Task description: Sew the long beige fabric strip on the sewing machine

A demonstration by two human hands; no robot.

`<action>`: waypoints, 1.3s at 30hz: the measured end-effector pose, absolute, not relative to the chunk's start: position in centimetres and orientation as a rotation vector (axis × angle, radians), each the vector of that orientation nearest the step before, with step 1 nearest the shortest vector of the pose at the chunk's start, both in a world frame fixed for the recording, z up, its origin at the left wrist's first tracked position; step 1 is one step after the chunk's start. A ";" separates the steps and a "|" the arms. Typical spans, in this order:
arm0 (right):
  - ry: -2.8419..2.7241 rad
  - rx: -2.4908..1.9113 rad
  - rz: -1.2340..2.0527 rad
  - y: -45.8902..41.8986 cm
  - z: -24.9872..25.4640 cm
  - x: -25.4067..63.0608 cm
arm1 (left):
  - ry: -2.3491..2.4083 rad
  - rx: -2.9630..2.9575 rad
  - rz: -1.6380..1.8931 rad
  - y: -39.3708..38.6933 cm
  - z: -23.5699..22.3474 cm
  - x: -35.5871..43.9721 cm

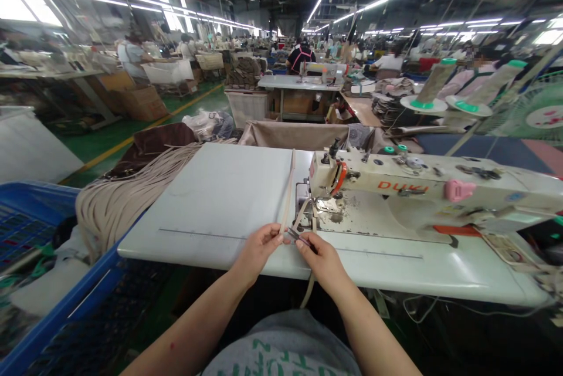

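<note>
My left hand pinches a thin beige strap that runs away from me across the white sewing table. My right hand is closed on a small dark tool, perhaps thread snips, held against the strap's near end. Another length of strap hangs down over the table's front edge below my right hand. Both hands sit just in front of the needle area of a white sewing machine.
A big bundle of beige straps lies over the table's left end, beside a blue crate. Two thread cones stand behind the machine, with a fan at right. Other workers sit at tables further back.
</note>
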State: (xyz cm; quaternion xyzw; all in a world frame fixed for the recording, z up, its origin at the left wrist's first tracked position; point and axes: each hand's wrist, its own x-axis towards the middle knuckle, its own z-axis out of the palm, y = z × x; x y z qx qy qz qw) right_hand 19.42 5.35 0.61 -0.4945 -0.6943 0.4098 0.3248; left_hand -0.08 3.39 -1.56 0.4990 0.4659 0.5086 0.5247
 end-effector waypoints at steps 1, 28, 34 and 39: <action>-1.820 -1.305 1.073 5.4 0.6 19.4 | 1.102 1.175 1.215 3.4 -1.5 0.0; -1.928 -1.466 0.825 4.5 1.6 18.9 | 1.219 0.764 1.355 2.9 -1.6 1.6; -1.998 -1.496 0.822 4.3 1.9 18.6 | 1.228 0.794 1.304 3.1 -1.9 1.7; -2.015 -1.519 0.816 4.1 1.9 18.5 | 1.331 0.764 1.416 3.4 -2.8 1.7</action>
